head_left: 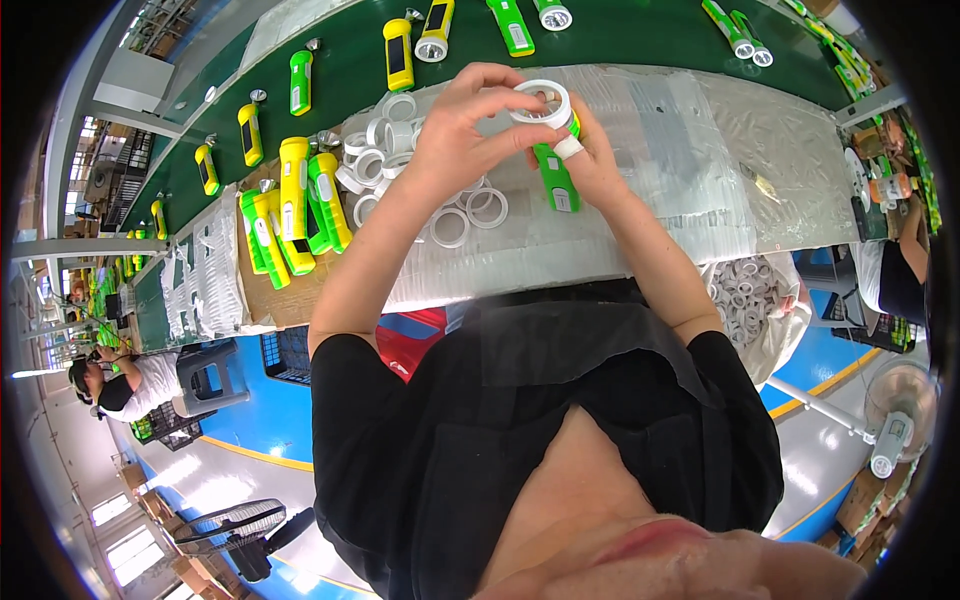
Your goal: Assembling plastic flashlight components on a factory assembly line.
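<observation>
My right hand (592,155) is wrapped around a green flashlight (557,182), its head end up. A white plastic ring (541,85) sits at the flashlight's head. My left hand (460,125) pinches this ring with its thumb and fingers; how far it is seated is hard to see. On a finger of my right hand is a white band (568,148). Left of my hands, a loose pile of white rings (449,228) lies on the plastic-covered table (640,235), partly hidden by my left forearm.
Yellow and green flashlights (293,190) are heaped at the left. More, such as a yellow flashlight (399,55), lie along the green conveyor belt (350,45). A bag of white rings (742,300) hangs at the table's near right edge. Another person (140,385) sits at far left.
</observation>
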A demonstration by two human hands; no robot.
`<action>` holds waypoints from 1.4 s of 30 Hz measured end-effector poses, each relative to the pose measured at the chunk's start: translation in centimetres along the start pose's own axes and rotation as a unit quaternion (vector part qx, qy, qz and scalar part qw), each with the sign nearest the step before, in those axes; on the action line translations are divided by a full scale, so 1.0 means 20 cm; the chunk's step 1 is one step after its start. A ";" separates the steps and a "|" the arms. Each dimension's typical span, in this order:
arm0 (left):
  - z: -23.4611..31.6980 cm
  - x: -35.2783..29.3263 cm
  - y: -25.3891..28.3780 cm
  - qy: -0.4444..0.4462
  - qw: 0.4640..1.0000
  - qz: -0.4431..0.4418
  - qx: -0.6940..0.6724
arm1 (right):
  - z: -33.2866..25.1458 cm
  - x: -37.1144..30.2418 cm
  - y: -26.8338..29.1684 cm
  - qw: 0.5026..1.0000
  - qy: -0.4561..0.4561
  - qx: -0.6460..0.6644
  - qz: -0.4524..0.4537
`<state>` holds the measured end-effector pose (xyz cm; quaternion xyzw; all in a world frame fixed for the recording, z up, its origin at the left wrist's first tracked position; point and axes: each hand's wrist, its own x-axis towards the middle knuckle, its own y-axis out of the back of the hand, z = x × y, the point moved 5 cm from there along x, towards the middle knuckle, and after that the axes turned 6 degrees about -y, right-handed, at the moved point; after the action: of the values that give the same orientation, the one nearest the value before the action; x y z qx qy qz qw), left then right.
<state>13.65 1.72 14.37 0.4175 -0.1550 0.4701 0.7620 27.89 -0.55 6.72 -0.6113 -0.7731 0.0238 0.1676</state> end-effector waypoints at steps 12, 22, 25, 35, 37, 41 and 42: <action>0.06 0.00 -0.03 -0.034 0.995 -0.071 0.064 | -0.16 -0.02 0.10 0.981 0.130 -0.143 0.016; 0.07 0.01 -0.23 0.035 0.993 -0.112 -0.001 | -0.59 0.08 0.13 0.829 0.128 -0.494 -0.228; 0.06 0.01 -0.26 0.041 0.993 -0.105 -0.022 | -0.59 0.09 0.10 0.763 0.047 -0.570 -0.300; 0.06 0.03 -0.30 -0.012 0.998 -0.064 -0.012 | -0.49 0.10 0.17 0.750 -0.020 -0.655 -0.088; 0.07 0.03 -0.30 -0.022 0.998 -0.059 -0.004 | -0.50 0.10 0.18 0.727 -0.041 -0.683 -0.053; 0.06 0.03 -0.30 -0.012 0.999 -0.053 -0.005 | -0.51 0.10 0.21 0.707 -0.045 -0.704 -0.051; 0.06 0.03 -0.31 -0.015 0.998 -0.053 -0.007 | -0.49 0.10 0.23 0.798 0.040 -0.596 -0.086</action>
<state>19.38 -0.25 12.45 0.4269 -0.1470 0.4214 0.7865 34.63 0.94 15.31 -0.5223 -0.6766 -0.4800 -0.1976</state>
